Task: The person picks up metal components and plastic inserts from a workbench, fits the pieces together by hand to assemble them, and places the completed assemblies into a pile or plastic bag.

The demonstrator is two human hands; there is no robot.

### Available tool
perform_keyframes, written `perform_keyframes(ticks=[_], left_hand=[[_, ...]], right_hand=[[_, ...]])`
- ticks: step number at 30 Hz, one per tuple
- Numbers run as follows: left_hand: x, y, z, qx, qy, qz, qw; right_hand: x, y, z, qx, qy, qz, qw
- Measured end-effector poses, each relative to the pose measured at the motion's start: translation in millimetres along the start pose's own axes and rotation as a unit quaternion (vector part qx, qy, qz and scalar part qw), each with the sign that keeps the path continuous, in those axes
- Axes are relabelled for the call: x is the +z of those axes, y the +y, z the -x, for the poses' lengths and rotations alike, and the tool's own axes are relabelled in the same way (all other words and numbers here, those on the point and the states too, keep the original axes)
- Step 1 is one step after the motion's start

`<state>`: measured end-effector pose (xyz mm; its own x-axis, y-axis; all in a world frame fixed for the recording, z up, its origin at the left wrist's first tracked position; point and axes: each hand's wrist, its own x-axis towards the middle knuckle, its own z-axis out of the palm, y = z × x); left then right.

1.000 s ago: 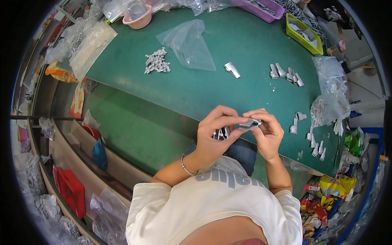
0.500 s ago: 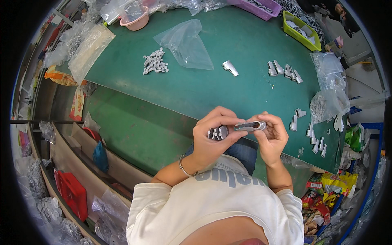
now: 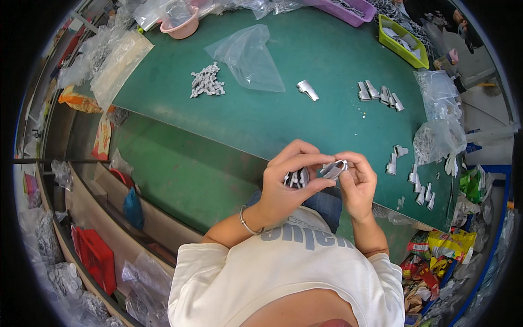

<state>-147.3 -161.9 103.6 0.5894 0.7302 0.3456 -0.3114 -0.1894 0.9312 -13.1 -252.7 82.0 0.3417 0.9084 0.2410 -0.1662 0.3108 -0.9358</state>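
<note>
Above the table's near edge, my left hand (image 3: 280,182) is closed, with several small silver metal pieces (image 3: 296,178) cupped in its palm. Its thumb and fingertips also grip one end of a hollow silver metal sleeve (image 3: 332,170). My right hand (image 3: 359,188) pinches the other end of this sleeve, where a looped opening shows. Fingers cover part of the sleeve and much of the cupped pieces. A similar silver sleeve (image 3: 308,90) lies alone on the green table (image 3: 229,120), beyond my hands.
Several silver sleeves (image 3: 369,90) lie at the right, with more (image 3: 422,195) near the right edge. Small grey pieces (image 3: 207,82) form a pile beside a clear plastic bag (image 3: 248,57). Pink (image 3: 181,27), purple (image 3: 348,12) and lime-green containers (image 3: 402,41) stand along the far side.
The sleeve between my hands has turned and shifted slightly left, and less of its length shows. My right hand has moved left with it, closer to my left hand.
</note>
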Motion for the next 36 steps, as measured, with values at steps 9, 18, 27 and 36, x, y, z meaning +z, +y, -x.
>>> perform_keyframes(ticks=[9,18,27,36], left_hand=[[1.4,-17.1,0.6,-0.118,0.018,0.084,0.989],[-3.1,-28.9,1.2,-0.135,0.014,0.121,0.983],[-1.5,-24.0,1.3,-0.078,0.019,0.071,0.994],[-2.0,-18.2,3.7,-0.055,0.022,0.008,0.998]], right_hand=[[6.6,2.8,0.2,0.214,-0.040,-0.134,0.967],[2.4,3.1,5.1,0.200,-0.082,-0.003,0.976],[8.6,5.7,4.6,0.208,-0.046,-0.080,0.974],[8.0,8.7,4.8,0.216,-0.063,-0.153,0.962]])
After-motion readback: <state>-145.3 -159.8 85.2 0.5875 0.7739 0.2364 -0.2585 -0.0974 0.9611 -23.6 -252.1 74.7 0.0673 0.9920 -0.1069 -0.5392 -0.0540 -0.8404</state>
